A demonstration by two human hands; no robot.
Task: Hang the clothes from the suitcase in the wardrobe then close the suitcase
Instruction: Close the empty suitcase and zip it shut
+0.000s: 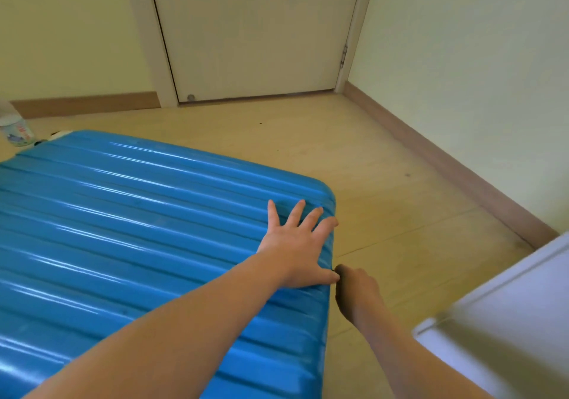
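Two hands in view, both at the right edge of the suitcase (138,229).

Suitcase: blue, glossy, ribbed hard shell. Lies flat on the floor (385,167) with its lid down; fills the left half of the view. No clothes visible.

Left hand (295,244): palm down on the lid near the far right corner, fingers straight and spread wide, thumb lying along the right edge. Holds nothing; rests flat on the shell.

Right hand (358,294): just beside the suitcase's right side, below the lid's surface and in shadow. Fingers curled narrow, tips pinched on a small dark tab (339,268) at the rim, touching the left thumb. Cannot tell what the tab is.

Surroundings: plastic bottle (15,127) with a printed label stands on the floor at the far left corner of the suitcase. Closed pale door (252,29) in the far wall, a brown skirting board (446,158) along the right wall. Pale white panel (508,321) of some furniture at lower right, blurred, well apart from the suitcase.
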